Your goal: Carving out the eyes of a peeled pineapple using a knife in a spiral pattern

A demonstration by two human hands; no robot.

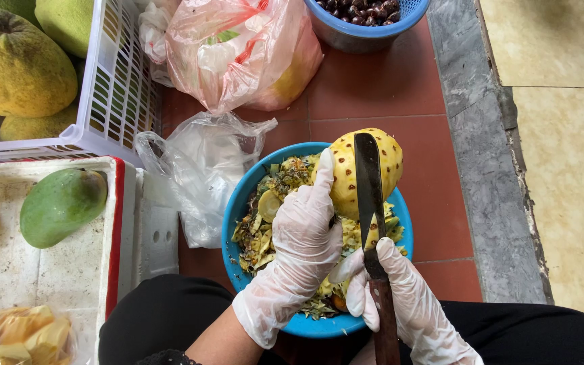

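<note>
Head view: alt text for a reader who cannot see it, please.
A gloved left hand steadies a peeled yellow pineapple over a round blue plastic basin of peelings, while the gloved right hand lays a dark-bladed, wooden-handled knife against it.

Single head view, looking steeply down from above the person's lap, close in. Both gloved hands sit low centre, left hand [302, 243] and right hand [400, 297] nearest the lens. Floor tiles stretch away beyond the grip toward the top edge; a white crate [113, 88] lies up-left of it.
</note>
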